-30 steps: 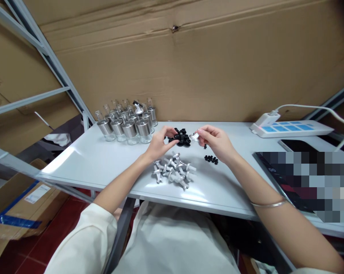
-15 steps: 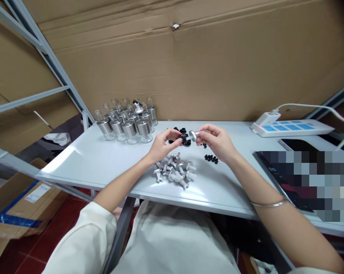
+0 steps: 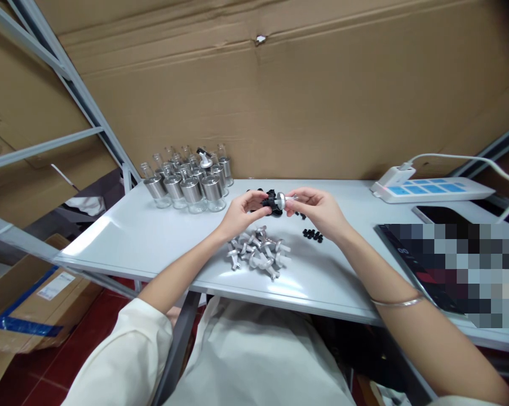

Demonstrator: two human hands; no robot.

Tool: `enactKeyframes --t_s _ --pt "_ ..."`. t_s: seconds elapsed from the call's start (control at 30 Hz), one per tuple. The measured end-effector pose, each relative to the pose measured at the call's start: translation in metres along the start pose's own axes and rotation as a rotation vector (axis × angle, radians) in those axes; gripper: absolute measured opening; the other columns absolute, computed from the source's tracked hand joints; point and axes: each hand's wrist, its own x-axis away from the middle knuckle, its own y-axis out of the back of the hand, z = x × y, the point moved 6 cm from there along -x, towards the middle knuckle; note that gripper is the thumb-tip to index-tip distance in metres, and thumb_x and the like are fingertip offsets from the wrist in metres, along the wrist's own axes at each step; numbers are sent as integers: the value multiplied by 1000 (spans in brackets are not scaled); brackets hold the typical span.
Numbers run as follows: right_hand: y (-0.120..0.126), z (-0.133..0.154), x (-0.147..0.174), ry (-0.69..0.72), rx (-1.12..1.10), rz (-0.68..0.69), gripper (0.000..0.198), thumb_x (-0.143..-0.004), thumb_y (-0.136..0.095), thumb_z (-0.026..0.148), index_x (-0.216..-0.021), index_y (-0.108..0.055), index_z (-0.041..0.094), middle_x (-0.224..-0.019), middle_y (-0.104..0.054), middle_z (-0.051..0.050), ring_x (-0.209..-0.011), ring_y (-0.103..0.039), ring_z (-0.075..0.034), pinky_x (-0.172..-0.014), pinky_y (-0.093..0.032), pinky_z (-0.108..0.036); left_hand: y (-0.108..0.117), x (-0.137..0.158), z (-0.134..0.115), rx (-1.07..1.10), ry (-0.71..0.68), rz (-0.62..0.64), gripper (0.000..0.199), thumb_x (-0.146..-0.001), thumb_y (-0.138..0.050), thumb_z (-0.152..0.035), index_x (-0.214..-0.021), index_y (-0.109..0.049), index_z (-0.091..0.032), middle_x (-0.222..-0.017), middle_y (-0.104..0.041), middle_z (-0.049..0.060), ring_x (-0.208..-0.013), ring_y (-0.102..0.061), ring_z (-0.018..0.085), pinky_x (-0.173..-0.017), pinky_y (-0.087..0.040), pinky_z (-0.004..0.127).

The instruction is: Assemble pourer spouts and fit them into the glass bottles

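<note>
My left hand pinches a black plastic stopper piece between thumb and fingers. In my right hand is a silver pourer spout with a round flange, held in line with the stopper piece. The two parts meet end to end above the table; my fingers partly cover both, so how far one sits inside the other is unclear. A pile of similar silver pourer spouts lies just below my hands. Behind my hands is a group of black parts, partly hidden.
Several glass bottles with metal sleeves stand at the back left, one topped by a pourer. Small black pieces lie right of the pile. A power strip and a dark tablet-like device occupy the right side.
My right hand has moved slightly left, bringing the silver pourer spout closer against the black stopper piece. My left hand has hardly moved.
</note>
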Motion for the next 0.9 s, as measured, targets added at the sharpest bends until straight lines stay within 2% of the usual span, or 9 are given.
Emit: enactKeyframes --t_s 0.17,0.3,0.4,0.57,0.9 --pt "2 2 0 15 52 -13 35 -54 -81 47 -72 -69 19 -63 -67 -2 -56 -60 -14 -62 -52 -33 3 0 0 -14 -7 -34 42 -64 -76 -42 -94 -63 -15 -96 -68 6 -88 -64 16 -83 -52 31" --pt "1 3 1 43 100 0 34 -55 -81 46 -72 -69 19 -59 -66 -1 -57 -61 -15 -61 -52 -33 1 0 -2 -26 -6 -26 40 -66 -74 -43 -93 -65 -15 -90 -70 5 -80 -65 14 -77 -53 29" --pt "0 2 0 41 79 14 35 -52 -82 47 -69 -69 20 -65 -69 -3 -58 -62 -16 -62 -53 -34 1 0 -2 -31 4 -10 39 -66 -74 -43 -92 -66 -15 -85 -70 4 -75 -65 13 -75 -53 28" --pt "-2 0 0 28 45 23 37 -49 -83 47 -68 -69 19 -61 -69 -3 -59 -64 -17 -64 -54 -36 2 0 -3 -63 -17 -11 39 -64 -76 -40 -91 -66 -14 -92 -71 6 -84 -66 17 -82 -53 32" --pt "-7 -5 1 -35 21 54 31 -52 -83 41 -66 -68 18 -62 -70 -3 -57 -65 -17 -62 -52 -32 3 1 -1 -95 -36 -55 32 -61 -78 -31 -86 -69 -14 -87 -72 6 -81 -68 17 -80 -54 32"
